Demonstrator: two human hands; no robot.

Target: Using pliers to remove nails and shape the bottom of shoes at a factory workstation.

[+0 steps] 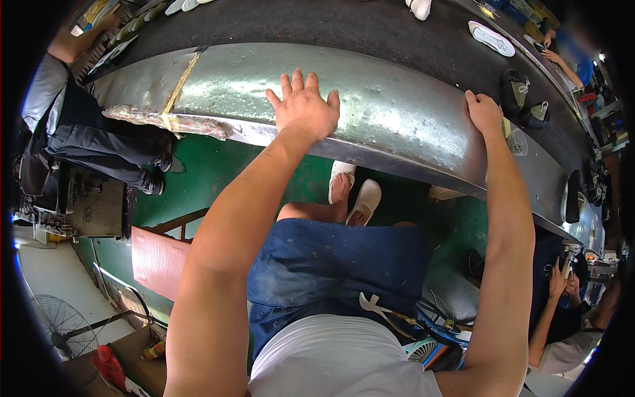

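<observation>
My left hand [306, 109] lies flat on a dented, shiny metal ledge [390, 86], fingers spread and nothing held. Farther right, my right hand [485, 114] rests at the ledge's upper edge beside the dark conveyor belt. Its fingers are curled down over that edge, and their tips are hidden. Just right of this hand, a pair of black shoes [522, 99] sits on the belt. A white shoe [491, 38] lies farther back.
The dark belt [278, 26] runs beyond the ledge. A hammer [377, 306] is near my lap. A person [99, 142] sits at left; other people work at right. A pink board [159, 258] and a fan [63, 324] stand at lower left. Below is the green floor [225, 162].
</observation>
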